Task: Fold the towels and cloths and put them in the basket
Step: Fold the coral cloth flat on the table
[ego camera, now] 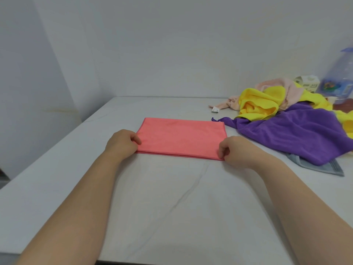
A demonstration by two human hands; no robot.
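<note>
At the near edge of the coral cloth (181,138), two hands grip its two corners: the left hand (122,144) pinches the near left corner with thumb and curled fingers pressed onto the fabric, and the right hand (236,150) pinches the near right corner in the same way. The cloth lies flat on the white table (172,207), straight ahead of the person. A doubled layer shows along its near edge, so it looks folded once. Its long axis runs left to right across the person's front, with the short sides under the two hands. That is what the coming move turns on. Halving it again most likely means carrying one short side over to the other along that axis, and since each hand sits at its own end, neither is nearer; either could lead while the other pins its end. Right of the coral cloth, and touching or nearly touching its far right corner, lies an unfolded purple cloth (296,131). A crumpled yellow cloth (257,104) and a pale pink towel (282,87) are heaped beyond it, and a grey-blue cloth (321,165) pokes out from under its near side. A fold swung rightward could brush that pile, so leftward looks the cleaner way. Farther right of the coral cloth stand a blurred bottle (342,77) and a small carton (307,82). No basket shows in this view, so its direction from the coral cloth cannot be told.
</note>
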